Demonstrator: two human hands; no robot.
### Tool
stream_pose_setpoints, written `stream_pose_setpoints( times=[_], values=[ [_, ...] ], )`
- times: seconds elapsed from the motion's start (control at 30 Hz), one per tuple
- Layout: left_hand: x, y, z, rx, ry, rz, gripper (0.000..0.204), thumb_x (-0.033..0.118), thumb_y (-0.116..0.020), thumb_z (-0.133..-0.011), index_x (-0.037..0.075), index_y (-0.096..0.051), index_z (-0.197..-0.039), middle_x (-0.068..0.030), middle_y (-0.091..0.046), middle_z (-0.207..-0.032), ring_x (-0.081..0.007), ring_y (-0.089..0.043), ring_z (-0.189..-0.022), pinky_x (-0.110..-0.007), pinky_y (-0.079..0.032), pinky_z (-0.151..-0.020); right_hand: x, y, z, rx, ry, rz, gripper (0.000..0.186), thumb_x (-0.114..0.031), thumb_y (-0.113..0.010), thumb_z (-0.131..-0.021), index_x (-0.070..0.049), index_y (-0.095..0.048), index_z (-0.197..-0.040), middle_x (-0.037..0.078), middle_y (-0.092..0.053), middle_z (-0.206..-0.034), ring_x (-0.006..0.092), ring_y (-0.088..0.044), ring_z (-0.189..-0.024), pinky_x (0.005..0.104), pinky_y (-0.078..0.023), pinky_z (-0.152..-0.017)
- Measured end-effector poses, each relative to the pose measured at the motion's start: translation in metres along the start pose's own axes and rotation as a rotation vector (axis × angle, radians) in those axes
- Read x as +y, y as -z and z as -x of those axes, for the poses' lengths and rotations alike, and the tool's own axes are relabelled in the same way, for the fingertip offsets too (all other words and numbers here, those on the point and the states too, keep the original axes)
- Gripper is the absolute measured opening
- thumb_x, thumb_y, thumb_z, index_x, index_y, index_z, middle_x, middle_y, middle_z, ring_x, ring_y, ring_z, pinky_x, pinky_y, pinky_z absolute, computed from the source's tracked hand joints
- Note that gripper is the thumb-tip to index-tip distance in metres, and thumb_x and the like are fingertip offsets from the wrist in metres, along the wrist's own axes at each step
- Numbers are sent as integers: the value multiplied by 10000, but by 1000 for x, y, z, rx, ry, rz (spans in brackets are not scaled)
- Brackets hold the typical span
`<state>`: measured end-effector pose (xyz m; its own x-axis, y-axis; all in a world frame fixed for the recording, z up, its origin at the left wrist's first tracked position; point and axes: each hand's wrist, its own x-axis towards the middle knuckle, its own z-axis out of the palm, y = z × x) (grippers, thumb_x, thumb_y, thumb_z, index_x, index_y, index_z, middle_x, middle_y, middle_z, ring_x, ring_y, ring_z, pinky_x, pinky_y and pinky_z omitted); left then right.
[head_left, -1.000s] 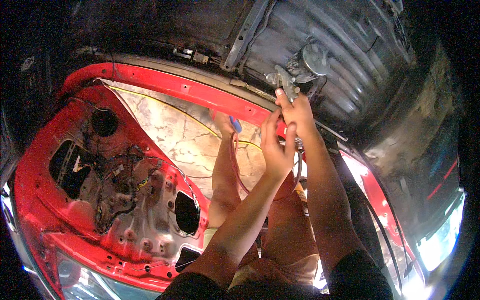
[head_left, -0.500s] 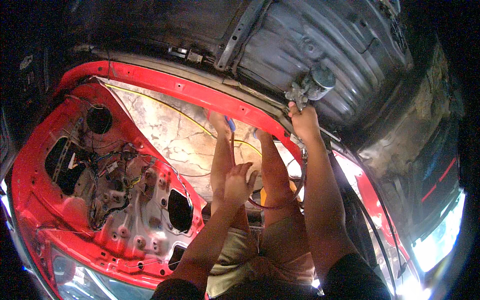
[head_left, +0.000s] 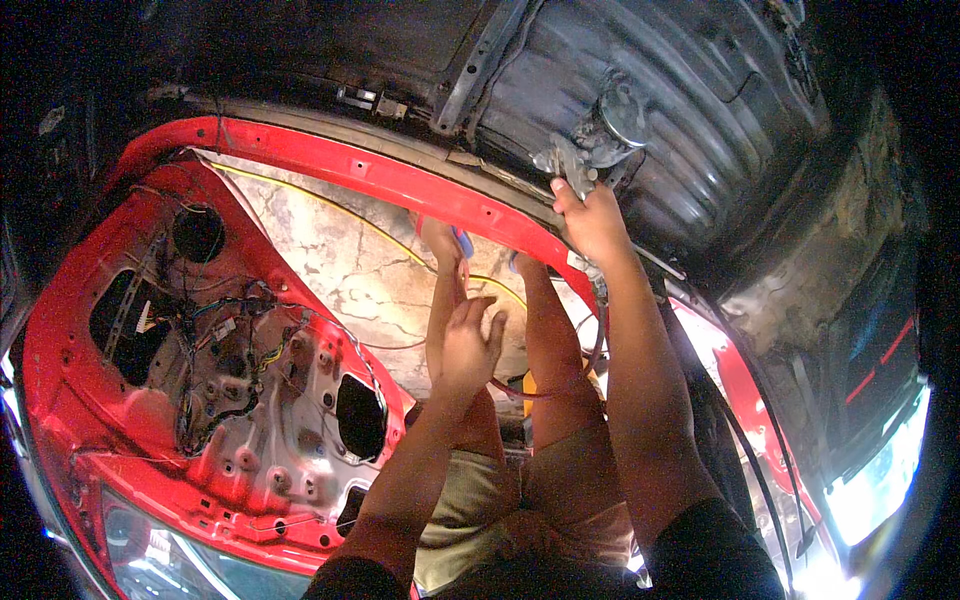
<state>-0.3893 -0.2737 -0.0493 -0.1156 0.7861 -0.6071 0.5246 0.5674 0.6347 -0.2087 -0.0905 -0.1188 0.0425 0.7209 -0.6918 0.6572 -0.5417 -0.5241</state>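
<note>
Metal fitting: a small grey metal part [head_left: 600, 135] with a round cap sits up on the dark ribbed car roof panel [head_left: 700, 110], just above the red door-opening frame [head_left: 400, 180].
Right hand: the right hand [head_left: 592, 218] is raised to the lower end of that fitting, fingers curled around its stem; it has hold of it, though how tightly cannot be told.
Left hand: the left hand [head_left: 468, 340] hangs lower, in front of the person's knees, fingers loosely spread and holding nothing.
Progress: the fitting looks seated against the roof with only one hand on it, so the work there seems under way rather than finished; I cannot tell whether it is fastened.
Door: the red car door [head_left: 200, 400] stands open on the left, its trim off, with loose wiring [head_left: 230, 330] and open holes showing.
Below: cracked concrete floor [head_left: 340, 270] with a yellow cable [head_left: 330, 205] across it.
Legs: the person's bare legs [head_left: 550, 340] stretch toward the sill.
</note>
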Motion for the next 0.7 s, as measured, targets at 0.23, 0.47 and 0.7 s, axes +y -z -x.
stream_pose_setpoints(
  times=[0.23, 0.47, 0.7],
  values=[
    [46, -13, -32, -40, -168, 137, 288, 169, -658, -945, 1, -623, -1176, -236, -648, -1132, -421, -618, -1080, -459, -488, -956, 36, 10, 4, 87, -177, 288, 530, -457, -634, -957, 49, -702, -817, 302, -688, -841, 476, -684, -872, 518, -523, -779],
    [-24, 3, 19, -159, 51, -30, 276, 183, -651, -949, 26, -642, -1176, -228, -672, -1091, -417, -648, -1040, -452, -505, -932, 8, -4, -10, 34, -36, 182, 491, -436, -628, -978, 26, -669, -818, 158, -664, -674, 313, -641, -611, 434, -505, -650],
    [-60, 29, 99, -315, 253, -314, 639, 374, -682, -889, 58, -469, -1402, -264, -465, -1415, -507, -495, -1238, -551, -450, -1032, -38, -11, -22, -209, 110, -216, 426, -437, -630, -988, -37, -679, -848, -5, -441, -490, 120, -423, -401, 327, -330, -424]
  ],
)
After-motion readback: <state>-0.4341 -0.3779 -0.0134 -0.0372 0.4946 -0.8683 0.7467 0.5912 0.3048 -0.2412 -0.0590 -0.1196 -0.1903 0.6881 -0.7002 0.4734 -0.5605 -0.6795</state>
